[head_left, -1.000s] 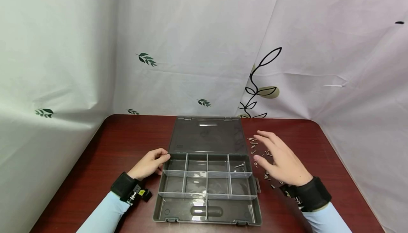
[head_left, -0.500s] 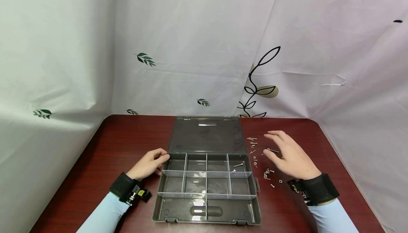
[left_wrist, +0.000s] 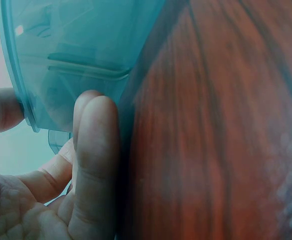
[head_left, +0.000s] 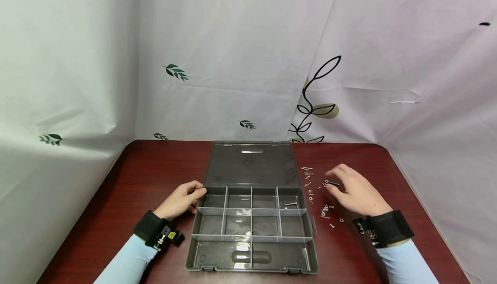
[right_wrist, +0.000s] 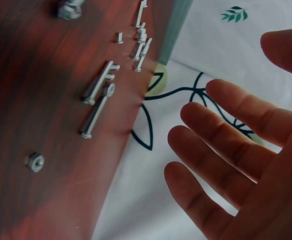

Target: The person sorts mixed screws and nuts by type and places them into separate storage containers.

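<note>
A grey see-through compartment box (head_left: 217,271) lies with its lid (head_left: 252,169) folded back. My left hand (head_left: 180,200) grips its left side; in the left wrist view the thumb (left_wrist: 3,111) is at the rim and a finger (left_wrist: 98,135) lies along the outer wall. A few bolts (head_left: 291,203) lie in its back-right compartment. My right hand (head_left: 359,193) hovers right of the box, beside long bolts (head_left: 333,183) on the table. The right wrist view shows its fingers (right_wrist: 210,155) spread and holding nothing, with a hex nut (right_wrist: 36,162) nearby.
Short screws (head_left: 307,172) lie in a loose row along the lid's right side. More small hardware (head_left: 325,210) and a nut (head_left: 341,220) are scattered closer to me. A patterned white cloth (head_left: 248,59) hangs behind the dark red table (head_left: 155,163).
My right hand has moved right, away from the box, and its thumb and fingers have come closer together near the long bolts. The left hand has stayed on the box.
</note>
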A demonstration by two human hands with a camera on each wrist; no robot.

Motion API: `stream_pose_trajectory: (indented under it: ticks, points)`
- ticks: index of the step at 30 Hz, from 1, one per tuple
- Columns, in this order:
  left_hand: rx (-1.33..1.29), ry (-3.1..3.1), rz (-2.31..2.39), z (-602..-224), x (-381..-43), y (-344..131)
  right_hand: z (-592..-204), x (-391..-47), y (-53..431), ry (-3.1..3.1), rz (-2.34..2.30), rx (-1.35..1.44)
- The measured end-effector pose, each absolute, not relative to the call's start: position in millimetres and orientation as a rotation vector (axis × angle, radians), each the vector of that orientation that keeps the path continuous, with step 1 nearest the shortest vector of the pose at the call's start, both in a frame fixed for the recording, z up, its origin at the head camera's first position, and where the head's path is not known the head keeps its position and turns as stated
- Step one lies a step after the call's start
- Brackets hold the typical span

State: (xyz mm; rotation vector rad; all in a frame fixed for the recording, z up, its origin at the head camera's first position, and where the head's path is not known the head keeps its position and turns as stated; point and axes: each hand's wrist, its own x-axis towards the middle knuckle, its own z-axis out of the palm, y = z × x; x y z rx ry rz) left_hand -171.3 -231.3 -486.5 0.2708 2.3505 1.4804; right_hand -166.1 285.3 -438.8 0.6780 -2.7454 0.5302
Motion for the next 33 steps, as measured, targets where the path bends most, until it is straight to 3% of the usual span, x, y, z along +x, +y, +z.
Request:
stream_pose_trajectory:
  ticks: [18, 33]
  points:
    - [0.272, 2.344, 1.485, -484.5, -170.4, -231.2, -471.4, -176.8, 296.6, -2.819, 0.401, 0.663]
    - [0.268, 2.341, 1.488, -484.7, -170.9, -231.3, -474.3, -176.0, 287.9, -2.928, 0.380, 0.576]
